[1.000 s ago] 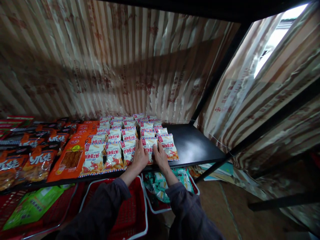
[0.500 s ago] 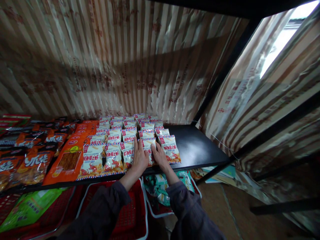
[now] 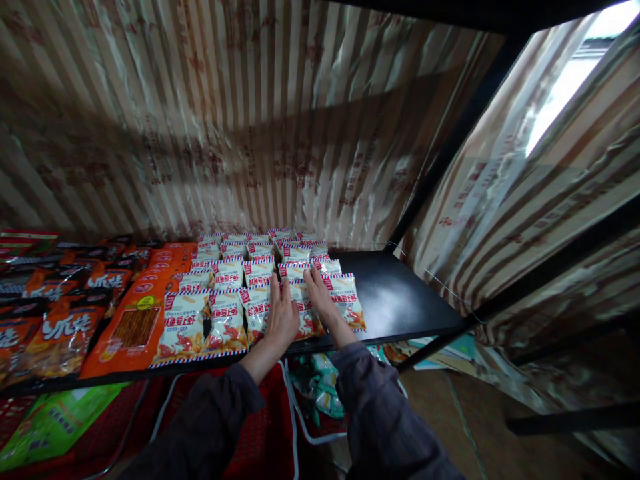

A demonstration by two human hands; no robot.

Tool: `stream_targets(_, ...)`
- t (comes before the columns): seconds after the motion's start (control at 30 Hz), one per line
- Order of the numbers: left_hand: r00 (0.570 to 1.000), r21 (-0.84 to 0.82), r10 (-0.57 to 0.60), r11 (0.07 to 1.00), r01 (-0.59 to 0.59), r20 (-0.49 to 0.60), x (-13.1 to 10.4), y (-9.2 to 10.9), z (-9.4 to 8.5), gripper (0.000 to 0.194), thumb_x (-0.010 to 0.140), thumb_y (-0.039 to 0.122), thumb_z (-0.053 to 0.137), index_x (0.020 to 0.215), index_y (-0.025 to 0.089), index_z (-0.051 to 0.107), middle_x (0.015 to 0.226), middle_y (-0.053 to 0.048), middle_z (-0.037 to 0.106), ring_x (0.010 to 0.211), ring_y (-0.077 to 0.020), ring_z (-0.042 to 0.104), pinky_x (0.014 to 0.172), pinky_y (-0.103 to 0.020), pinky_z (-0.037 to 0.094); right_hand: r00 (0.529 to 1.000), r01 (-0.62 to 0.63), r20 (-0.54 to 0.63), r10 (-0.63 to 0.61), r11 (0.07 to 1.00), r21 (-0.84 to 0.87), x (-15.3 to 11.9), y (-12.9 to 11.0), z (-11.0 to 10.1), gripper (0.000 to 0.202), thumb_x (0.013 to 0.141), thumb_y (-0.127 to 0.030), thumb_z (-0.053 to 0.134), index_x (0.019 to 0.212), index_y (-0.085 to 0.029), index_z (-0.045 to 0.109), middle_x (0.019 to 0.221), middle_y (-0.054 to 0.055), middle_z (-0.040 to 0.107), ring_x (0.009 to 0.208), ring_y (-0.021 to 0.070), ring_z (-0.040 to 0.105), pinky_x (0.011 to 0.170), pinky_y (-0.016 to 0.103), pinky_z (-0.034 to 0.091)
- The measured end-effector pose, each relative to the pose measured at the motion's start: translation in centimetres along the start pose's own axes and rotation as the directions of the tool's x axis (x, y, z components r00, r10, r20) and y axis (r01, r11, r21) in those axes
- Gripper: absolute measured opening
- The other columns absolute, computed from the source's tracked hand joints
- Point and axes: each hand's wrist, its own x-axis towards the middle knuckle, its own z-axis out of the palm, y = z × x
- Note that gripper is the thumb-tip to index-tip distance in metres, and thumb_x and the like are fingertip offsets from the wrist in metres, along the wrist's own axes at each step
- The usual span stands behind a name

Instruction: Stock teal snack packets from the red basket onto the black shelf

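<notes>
Rows of small white snack bags (image 3: 225, 320) with red lettering and striped edges stand on a black shelf (image 3: 400, 293). My left hand (image 3: 281, 321), fingers stretched and close together, lies against the front row. To its right my right hand (image 3: 323, 300) reaches in, fingers extended and pointing at the back. Between the two hands is one front-row snack bag (image 3: 306, 313), partly covered by them. The rightmost snack bag (image 3: 349, 303) stands beside my right hand. Neither hand is closed around a bag.
Orange packets (image 3: 125, 323) and black-and-orange bags (image 3: 65, 333) fill the shelf's left part. Below it stand a red basket (image 3: 265, 427), another with green-white packets (image 3: 325, 387), and a bright green bag (image 3: 55, 423). A striped curtain (image 3: 240, 133) hangs behind; a black post (image 3: 450, 140) rises right.
My right hand has moved slightly up and toward the back, its fingers now over the top of the front row. My left hand stays nearly in place. The view has shifted slightly.
</notes>
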Motion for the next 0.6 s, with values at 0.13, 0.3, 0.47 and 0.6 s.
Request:
stream_targets(0.13,0.989,0.105,0.15,0.984,-0.147,-0.018,0.0,-0.3,-0.2,0.049,0.08,0.004,0.035,0.128,0.01,0.043,0.154,-0.016,0.011,0.141,-0.0281,0.003,0.114,-0.05,0.021,1.0,-0.019,0.014,0.019,1.0,0.005,1.0,0.0,0.2,0.07,0.082,-0.063,0.042,0.134,-0.015,0.045,0.146,0.012,0.037,0.138,0.024,0.028,0.113,0.042,0.019)
stream_targets(0.3,0.973,0.172,0.23,0.959,-0.226,-0.006,-0.1,-0.5,-0.3,0.044,0.082,0.003,0.033,0.124,0.008,0.047,0.153,-0.016,0.013,0.142,-0.0278,0.001,0.114,-0.05,0.022,1.0,0.01,0.003,-0.01,1.0,0.005,1.6,0.4,0.4,0.066,0.084,-0.061,0.041,0.131,-0.016,0.048,0.142,0.012,0.043,0.135,0.0246,0.034,0.111,0.044,0.025)
stream_targets(0.47,0.976,0.166,0.215,0.964,-0.209,-0.023,0.2,-0.6,-0.1,0.04,0.086,0.009,0.033,0.124,0.007,0.045,0.152,-0.019,0.017,0.142,-0.0274,0.004,0.113,-0.053,0.023,0.998,0.037,0.053,-0.035,0.999,-0.03,1.4,0.0,0.4,0.066,0.086,-0.061,0.034,0.131,-0.015,0.049,0.139,0.013,0.046,0.132,0.0244,0.039,0.109,0.042,0.028)
stream_targets(0.6,0.976,0.167,0.214,0.964,-0.205,-0.036,0.3,-0.8,0.0,0.041,0.086,0.009,0.032,0.126,0.008,0.044,0.151,-0.018,0.02,0.142,-0.0274,0.006,0.112,-0.054,0.024,0.998,0.051,0.039,-0.05,0.998,-0.027,1.4,0.0,0.5,0.061,0.087,-0.059,0.035,0.13,-0.018,0.049,0.135,0.012,0.051,0.128,0.0238,0.044,0.107,0.042,0.032)
